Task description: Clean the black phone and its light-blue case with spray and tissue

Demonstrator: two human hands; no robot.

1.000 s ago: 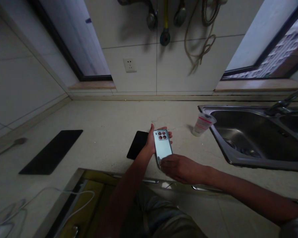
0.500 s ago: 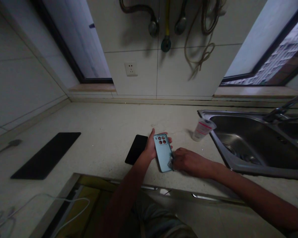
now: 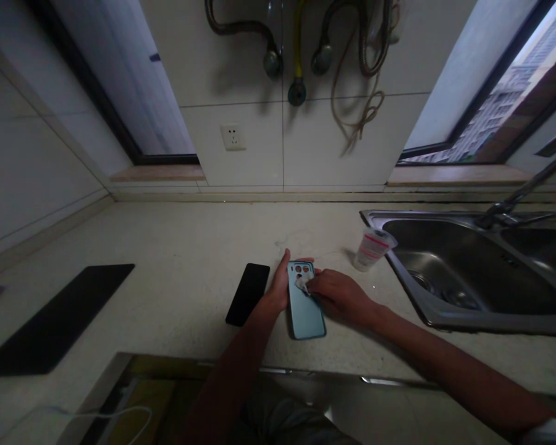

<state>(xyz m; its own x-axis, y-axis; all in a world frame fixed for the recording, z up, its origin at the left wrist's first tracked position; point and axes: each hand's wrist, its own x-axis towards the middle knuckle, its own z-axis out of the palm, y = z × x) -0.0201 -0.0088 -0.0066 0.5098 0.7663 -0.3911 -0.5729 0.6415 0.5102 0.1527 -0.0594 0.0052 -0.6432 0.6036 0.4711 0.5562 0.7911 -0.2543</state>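
A pale teal phone case (image 3: 307, 315) with round camera holes lies over my left hand (image 3: 280, 287), whose thumb grips its left edge and whose fingers reach behind it. Skin shows through some of the holes. My right hand (image 3: 336, 292) pinches a small crumpled whitish wipe (image 3: 302, 283) against the case, just below the camera holes. Left of the case, a black phone (image 3: 248, 294) rests flat on the countertop, close to my left wrist and apart from my fingers.
A clear plastic cup (image 3: 373, 250) with red print stands beside the steel sink (image 3: 419, 312) on the right. A long black panel (image 3: 60, 318) lies on the countertop (image 3: 180, 284) at the left. A white cable (image 3: 130, 410) hangs near the front edge.
My right hand has moved the wipe up the case from its lower right edge to the camera holes. My left hand still holds the case. The camera view has shifted slightly.
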